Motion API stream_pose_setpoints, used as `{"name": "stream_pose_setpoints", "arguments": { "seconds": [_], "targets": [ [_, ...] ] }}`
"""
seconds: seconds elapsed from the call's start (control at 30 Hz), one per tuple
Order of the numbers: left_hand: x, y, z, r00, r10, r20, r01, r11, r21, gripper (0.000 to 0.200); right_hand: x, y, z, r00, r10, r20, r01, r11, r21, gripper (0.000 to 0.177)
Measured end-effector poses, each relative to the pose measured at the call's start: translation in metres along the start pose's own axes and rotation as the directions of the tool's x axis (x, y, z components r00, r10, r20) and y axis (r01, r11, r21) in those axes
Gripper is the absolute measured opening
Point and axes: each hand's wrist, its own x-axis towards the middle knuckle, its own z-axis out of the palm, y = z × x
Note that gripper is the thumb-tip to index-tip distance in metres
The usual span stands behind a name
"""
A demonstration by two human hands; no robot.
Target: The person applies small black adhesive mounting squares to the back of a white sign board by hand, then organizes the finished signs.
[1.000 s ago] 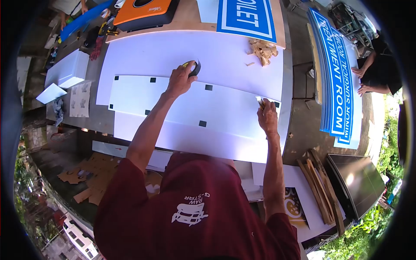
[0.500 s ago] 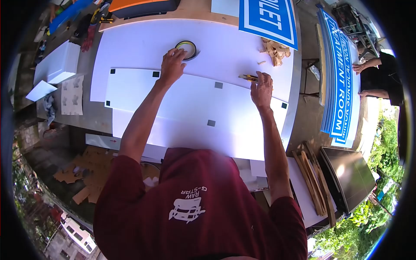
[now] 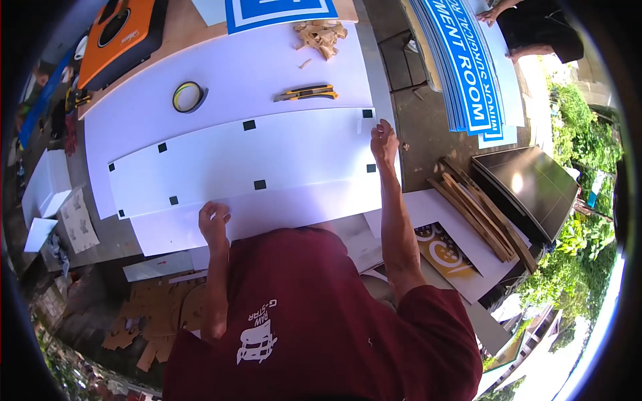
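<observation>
While the person in the maroon shirt leans over the bench, the left hand (image 3: 214, 224) sits at the near edge of the long white panel (image 3: 267, 150), fingers bent against it; whether they clasp the edge cannot be told. The right hand (image 3: 384, 142) lies with loose fingers on the panel's right end, holding nothing. Black tape squares (image 3: 259, 184) dot the panel. Beyond lie a tape roll (image 3: 189, 97) and a yellow utility knife (image 3: 305, 93), then wood scraps (image 3: 321, 33).

An outdoor sign-making workshop: stacked blue signs (image 3: 461, 60) (hospital room names), white boards (image 3: 221, 87), utility knife (image 3: 304, 93), tape roll (image 3: 189, 96).
</observation>
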Motion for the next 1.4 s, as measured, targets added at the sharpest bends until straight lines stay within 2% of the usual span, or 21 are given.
{"name": "stream_pose_setpoints", "arguments": {
  "seconds": [0.07,0.17,0.33,0.4,0.5,0.53,0.6,0.7,0.77,0.8,0.87,0.9,0.93,0.97,1.03,1.1,1.2,1.3,1.33,1.37,1.4],
  "targets": [
    [-0.003,0.003,0.01,0.998,0.045,-0.037,-0.049,0.994,-0.1,0.053,0.003,-0.011,-0.003,0.997,0.071,0.016,-0.071,0.997,0.006,0.048],
    [0.003,0.002,0.019,0.997,0.012,-0.072,-0.025,0.981,-0.192,0.047,0.005,-0.018,-0.009,0.995,0.1,0.028,-0.101,0.995,0.027,0.049],
    [0.007,0.005,0.014,0.975,-0.209,-0.081,0.141,0.852,-0.504,0.028,0.004,-0.018,-0.009,0.992,0.12,0.042,-0.125,0.98,0.156,0.052],
    [0.007,0.0,0.016,0.971,-0.211,-0.113,0.12,0.839,-0.531,0.028,0.01,-0.019,-0.016,0.989,0.106,0.1,-0.117,0.987,0.107,0.052],
    [0.009,-0.006,0.019,0.967,-0.22,-0.128,0.119,0.836,-0.536,0.027,0.027,-0.004,-0.008,0.989,0.095,0.115,-0.102,0.993,0.057,0.05],
    [0.008,-0.006,0.019,0.967,-0.22,-0.131,0.12,0.842,-0.527,0.027,0.036,-0.008,-0.018,0.943,0.15,0.297,-0.165,0.986,0.027,0.049],
    [0.007,-0.008,0.02,0.968,-0.217,-0.129,0.125,0.855,-0.503,0.028,0.038,-0.001,-0.004,0.981,0.077,0.18,-0.113,0.974,0.199,0.047],
    [0.015,-0.015,0.019,0.97,-0.227,-0.086,0.15,0.841,-0.519,0.031,0.037,-0.009,-0.006,0.981,0.117,0.156,-0.133,0.986,0.102,0.046],
    [0.015,-0.016,0.019,0.964,-0.241,-0.11,0.148,0.836,-0.528,0.032,0.051,0.015,0.009,0.983,0.063,0.17,-0.098,0.974,0.206,0.046],
    [0.013,-0.015,0.021,0.964,-0.238,-0.116,0.141,0.833,-0.536,0.021,0.06,0.028,0.016,0.984,0.005,0.179,-0.047,0.971,0.235,0.047],
    [0.009,-0.011,0.025,0.956,-0.247,-0.156,0.133,0.845,-0.518,0.023,0.063,0.033,0.017,0.97,0.032,0.243,-0.144,0.876,0.46,0.05],
    [0.006,-0.008,0.024,0.961,-0.236,-0.141,0.134,0.848,-0.513,0.023,0.07,0.046,0.023,0.976,0.015,0.219,-0.119,0.874,0.471,0.046],
    [0.012,-0.015,0.023,0.962,-0.235,-0.14,0.126,0.833,-0.539,0.023,0.055,0.025,0.01,0.986,0.027,0.163,-0.107,0.856,0.505,0.041],
    [0.012,-0.016,0.021,0.968,-0.219,-0.124,0.12,0.835,-0.537,0.025,0.053,0.02,-0.002,0.958,0.007,0.288,-0.18,0.796,0.579,0.034],
    [0.004,-0.017,0.018,0.971,-0.201,-0.128,0.118,0.872,-0.475,0.031,0.045,0.012,-0.022,0.939,0.006,0.344,-0.235,0.742,0.627,0.027],
    [-0.003,-0.01,0.018,0.972,-0.174,-0.161,0.107,0.929,-0.355,0.037,0.043,0.021,-0.032,0.949,-0.012,0.315,-0.218,0.695,0.685,0.039],
    [-0.017,0.012,0.011,0.983,-0.181,-0.039,0.142,0.871,-0.471,0.038,-0.012,-0.025,-0.075,0.963,-0.067,0.263,-0.164,0.63,0.759,0.044],
    [-0.011,0.004,0.007,0.993,-0.101,0.057,0.113,0.742,-0.661,0.035,-0.013,0.001,-0.099,0.885,-0.116,0.451,-0.172,0.819,0.547,0.051],
    [-0.012,0.005,0.005,0.996,-0.06,0.061,0.085,0.741,-0.666,0.035,-0.017,0.001,-0.101,0.907,-0.253,0.337,0.148,0.94,0.308,0.054],
    [-0.016,0.003,0.002,0.998,-0.023,0.064,0.06,0.738,-0.672,0.035,-0.023,0.003,-0.102,0.871,-0.411,0.267,0.428,0.904,-0.002,0.057],
    [-0.02,0.006,0.0,0.998,0.013,0.065,0.035,0.734,-0.678,0.035,-0.038,-0.005,-0.102,0.786,-0.563,0.255,0.619,0.716,-0.323,0.06]
  ]
}}
